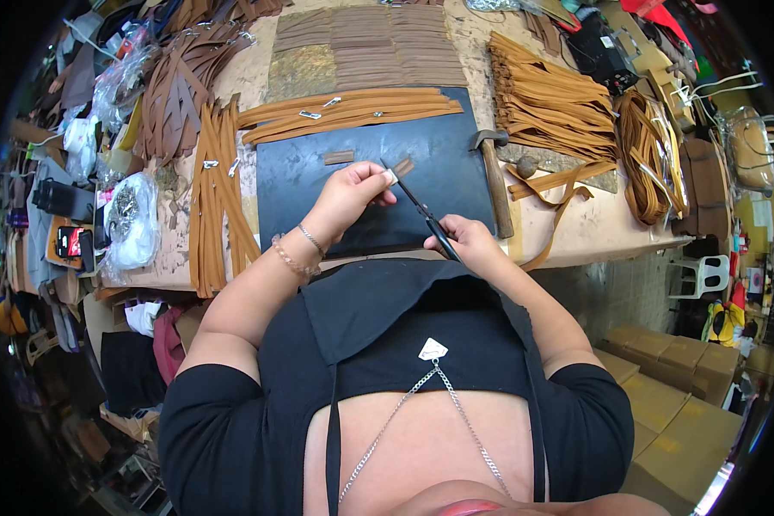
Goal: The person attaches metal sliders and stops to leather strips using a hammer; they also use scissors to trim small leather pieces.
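Over the black mat (318, 215), my left hand (350, 196) is closed, thumb and fingertips pinching a small pale piece (390, 177). My right hand (466, 238) is wrapped round the black handle of slim, dark scissors (424, 211), pointing away from me. Their blades pass right beside my left fingertips. Just beyond them shows a short brown strip (403, 167); whether it is held or lies on the mat I cannot tell. Another short brown piece (338, 157) rests flat on the mat. Long tan zipper strips (353, 116) with metal sliders lie across the mat's far edge.
A hammer (494, 185) lies along the mat's right edge. Bundles of tan strips (550, 103) stand to the right, with more tan strips (219, 202) at the left. Rows of brown strips (387, 43) cover the far table. A clear plastic bag (132, 219) sits far left.
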A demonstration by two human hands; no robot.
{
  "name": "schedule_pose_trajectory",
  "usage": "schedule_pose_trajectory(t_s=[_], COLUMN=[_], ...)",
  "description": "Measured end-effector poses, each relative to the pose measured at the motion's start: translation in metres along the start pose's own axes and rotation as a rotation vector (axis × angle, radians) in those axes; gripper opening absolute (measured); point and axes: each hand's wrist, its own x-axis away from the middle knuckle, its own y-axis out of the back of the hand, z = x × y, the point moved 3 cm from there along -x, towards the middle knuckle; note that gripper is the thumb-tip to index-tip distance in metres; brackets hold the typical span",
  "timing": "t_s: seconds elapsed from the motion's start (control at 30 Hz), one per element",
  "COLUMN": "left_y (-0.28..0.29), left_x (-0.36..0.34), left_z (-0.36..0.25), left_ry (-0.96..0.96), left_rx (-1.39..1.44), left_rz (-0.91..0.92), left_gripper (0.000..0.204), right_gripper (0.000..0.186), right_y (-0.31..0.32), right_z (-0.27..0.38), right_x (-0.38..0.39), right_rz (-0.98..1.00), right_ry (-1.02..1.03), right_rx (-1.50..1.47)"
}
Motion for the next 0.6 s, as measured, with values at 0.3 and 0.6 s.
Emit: schedule_pose_trajectory(t_s=[0.3,0.6], left_y=[0.012,-0.017], left_x=[0.013,-0.009], left_z=[-0.012,-0.045], left_ry=[-0.304,-0.357], left_rx=[-1.204,-1.099], left_rz=[-0.101,0.036], left_gripper=[0.027,0.023], right_gripper=[0.020,0.049], right_y=[0.056,0.036], right_z=[-0.012,0.009], right_x=[0.011,0.004], right_rz=[-0.171,-0.199], right_ry=[0.099,0.328], right_rx=[0.165,0.662])
